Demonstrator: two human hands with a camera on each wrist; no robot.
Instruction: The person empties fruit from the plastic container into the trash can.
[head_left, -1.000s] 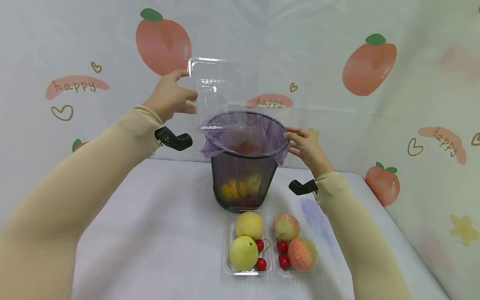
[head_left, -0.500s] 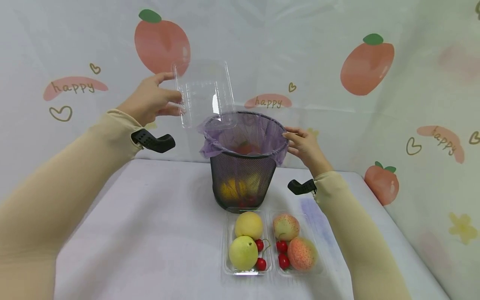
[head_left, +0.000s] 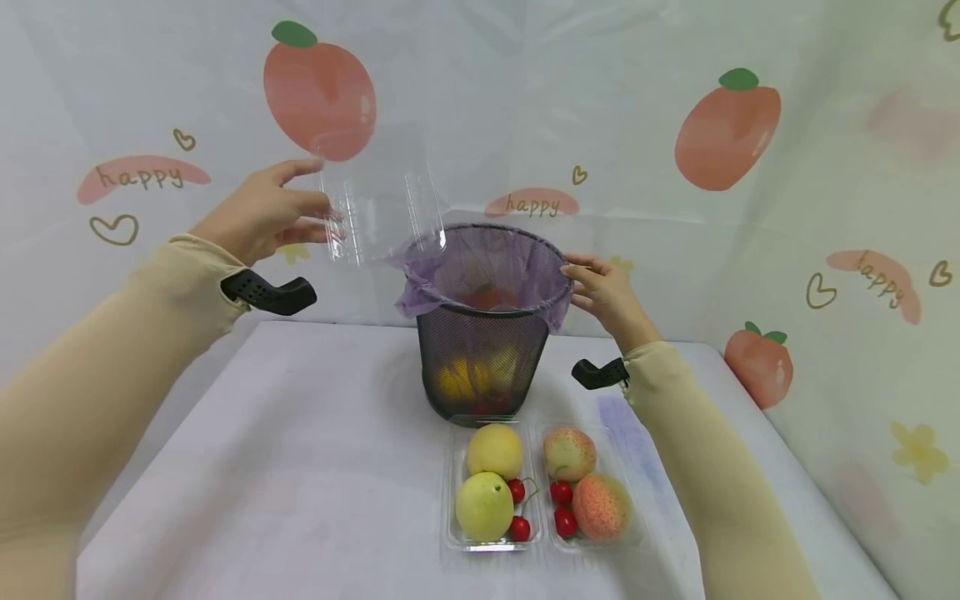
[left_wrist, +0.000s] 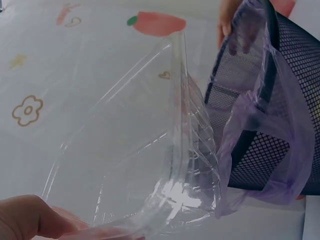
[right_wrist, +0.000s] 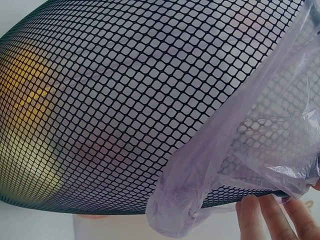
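Note:
My left hand (head_left: 262, 208) holds a clear plastic container (head_left: 384, 196) by its left edge, in the air left of the bin's mouth. The left wrist view shows the thumb (left_wrist: 35, 217) pressed on the edge of this see-through box, and nothing can be made out inside. A black mesh wastebasket (head_left: 480, 342) stands on the table, lined with a purple plastic bag (head_left: 525, 254) folded over its rim. With thumb and fingers across the rim, my right hand (head_left: 609, 296) grips the basket's right side. Blurred yellow and red things show through the mesh.
Two clear trays sit side by side before the basket. The left one holds a yellow peach (head_left: 495, 450), a green-yellow pear (head_left: 483, 507) and cherries; the right one holds speckled peaches (head_left: 602, 506) and cherries (head_left: 564, 522). A printed cloth (head_left: 645, 50) hangs behind the white table (head_left: 300, 467).
My left hand has moved left and slightly down, carrying the clear container from above the basket's left part towards its left side. The right hand stays on the rim.

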